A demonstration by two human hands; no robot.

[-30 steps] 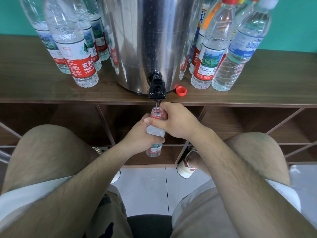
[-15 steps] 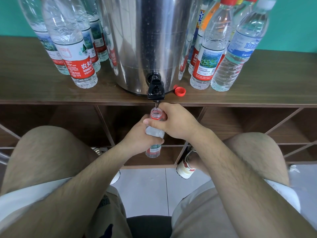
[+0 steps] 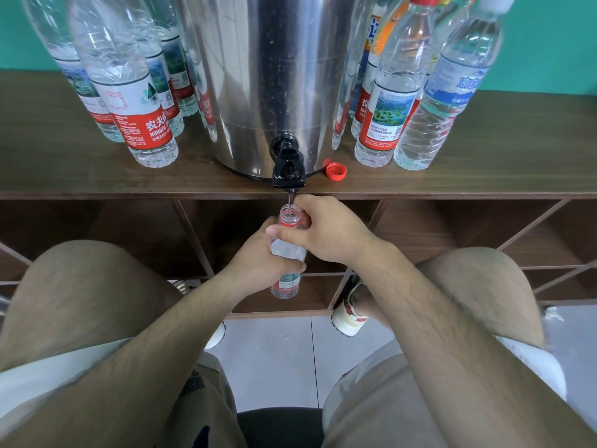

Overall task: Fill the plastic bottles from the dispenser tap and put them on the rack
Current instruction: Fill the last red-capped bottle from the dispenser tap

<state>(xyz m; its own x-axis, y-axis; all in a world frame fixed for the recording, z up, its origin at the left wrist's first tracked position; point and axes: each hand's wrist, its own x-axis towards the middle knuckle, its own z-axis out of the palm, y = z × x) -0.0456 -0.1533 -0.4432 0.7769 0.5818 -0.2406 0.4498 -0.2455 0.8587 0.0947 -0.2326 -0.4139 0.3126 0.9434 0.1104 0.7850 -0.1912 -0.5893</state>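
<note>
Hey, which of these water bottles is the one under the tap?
The uncapped bottle gripped by the left hand and right hand below the wooden shelf top, mouth under the black tap; the others all stand on it.

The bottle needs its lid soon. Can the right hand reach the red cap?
Probably yes: the red cap lies on the shelf, just past the right hand, nothing between them. But that hand is busy holding the bottle.

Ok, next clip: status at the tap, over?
Left hand grips bottle body, right hand holds its neck. Open mouth under tap, thin stream running in. Red cap off, lying beside dispenser. Nothing in the way.
</note>
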